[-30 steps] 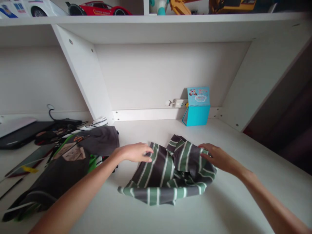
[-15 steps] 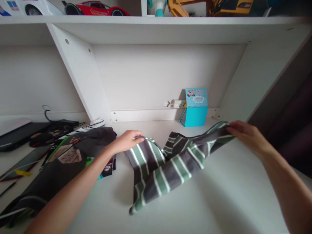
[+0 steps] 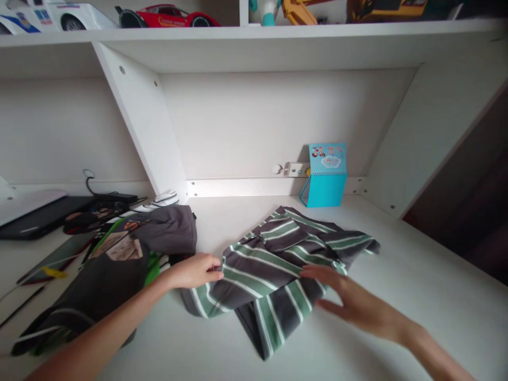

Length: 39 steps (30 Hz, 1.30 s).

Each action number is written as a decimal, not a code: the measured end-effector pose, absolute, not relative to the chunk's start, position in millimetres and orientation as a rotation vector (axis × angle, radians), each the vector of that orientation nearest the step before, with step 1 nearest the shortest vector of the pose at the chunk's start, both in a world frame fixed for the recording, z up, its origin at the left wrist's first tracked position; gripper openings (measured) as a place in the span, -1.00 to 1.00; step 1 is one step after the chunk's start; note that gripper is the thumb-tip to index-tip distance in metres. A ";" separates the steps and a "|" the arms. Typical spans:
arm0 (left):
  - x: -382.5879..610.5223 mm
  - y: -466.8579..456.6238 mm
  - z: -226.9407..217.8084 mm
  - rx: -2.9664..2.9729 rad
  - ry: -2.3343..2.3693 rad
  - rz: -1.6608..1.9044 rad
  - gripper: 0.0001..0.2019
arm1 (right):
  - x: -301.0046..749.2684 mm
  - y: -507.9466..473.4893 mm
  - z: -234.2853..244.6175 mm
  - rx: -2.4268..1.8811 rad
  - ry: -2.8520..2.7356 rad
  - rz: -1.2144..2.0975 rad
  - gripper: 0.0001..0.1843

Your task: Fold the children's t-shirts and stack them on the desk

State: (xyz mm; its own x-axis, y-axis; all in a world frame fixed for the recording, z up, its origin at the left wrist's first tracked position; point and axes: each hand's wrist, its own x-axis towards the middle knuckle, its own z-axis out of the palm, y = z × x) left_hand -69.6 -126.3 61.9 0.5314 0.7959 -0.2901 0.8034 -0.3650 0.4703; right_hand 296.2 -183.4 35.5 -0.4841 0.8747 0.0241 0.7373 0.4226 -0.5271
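A striped shirt [image 3: 254, 270] in dark grey, green and white lies rumpled on the white desk, one corner pointing toward me. My left hand [image 3: 196, 271] pinches its left edge between thumb and fingers. Over the right part of the cloth is my right hand [image 3: 341, 293], thumb and fingers apart, fingertips touching the fabric. To the left, close by my left forearm, lies a pile of dark grey clothes [image 3: 166, 230] with a printed patch and bright green parts.
A blue desk calendar [image 3: 327, 189] stands at the back before a power socket [image 3: 297, 169]. At far left are a black laptop-like device [image 3: 35, 219], cables and a pen. Overhead, a shelf [image 3: 262, 33] holds toy vehicles, including a red car [image 3: 170, 17]. White panels stand left and right.
The shirt has come down from between my raised hands and spread over the desk. My right hand has let go of its far-right end and moved left and nearer; my left hand has lowered.
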 end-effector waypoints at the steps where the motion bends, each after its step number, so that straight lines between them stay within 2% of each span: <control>1: -68.9 -125.2 61.6 2.218 1.307 -0.014 -0.67 | 272.7 -193.7 39.0 -1.321 -2.482 0.713 -0.45; 5: -69.8 -122.3 60.2 2.263 1.358 -0.036 -0.68 | 225.2 -212.6 44.5 -1.250 -2.635 0.720 -0.27; 7: -72.3 -120.0 62.3 2.248 1.341 0.005 -0.68 | 221.9 -211.5 47.5 -1.295 -2.604 0.710 -0.26; 11: -82.3 -112.0 76.7 2.112 1.306 0.179 -0.66 | 233.5 -207.3 65.0 -1.211 -2.647 0.736 -0.69; 16: -64.9 -119.7 96.8 1.674 1.285 0.523 -0.67 | 246.7 -210.0 81.4 -1.330 -2.459 0.621 -0.80; 17: -51.5 -126.0 100.5 1.583 1.226 0.583 -0.67 | 243.5 -210.8 81.6 -1.328 -2.382 0.665 -0.79; 20: 0.9 -149.4 113.7 1.498 0.902 0.685 -0.62 | 222.4 -208.5 82.3 -1.230 -2.083 0.879 -0.25; 21: 18.2 -156.7 118.8 1.536 0.801 0.721 -0.61 | 214.3 -205.4 84.2 -1.175 -1.964 0.915 -0.19; 24: 56.2 -170.5 131.1 1.777 0.659 0.921 -0.54 | 198.6 -188.5 97.3 -1.001 -1.583 0.911 -0.35; 28: 75.5 -169.0 126.3 2.103 0.777 1.200 -0.31 | 202.7 -157.9 130.9 -0.901 -1.273 0.947 -0.30; 29: 77.3 -165.9 121.4 2.136 0.851 1.215 -0.30 | 206.7 -150.3 142.8 -0.894 -1.257 0.926 -0.37; 31: 77.6 -156.1 112.2 2.169 1.021 1.133 -0.40 | 217.8 -136.4 172.4 -0.895 -1.254 0.773 -0.62; 33: 72.3 -140.5 110.5 2.204 1.201 0.988 -0.61 | 233.3 -126.4 209.5 -0.899 -1.218 0.567 -0.78; 36: 53.5 -107.1 136.4 2.190 1.356 1.054 -0.85 | 262.2 -123.9 268.6 -0.875 -1.115 0.224 -0.70; 39: 32.0 -76.8 196.0 1.922 1.325 1.454 -0.83 | 288.0 -137.1 315.0 -0.813 -1.220 0.031 -0.65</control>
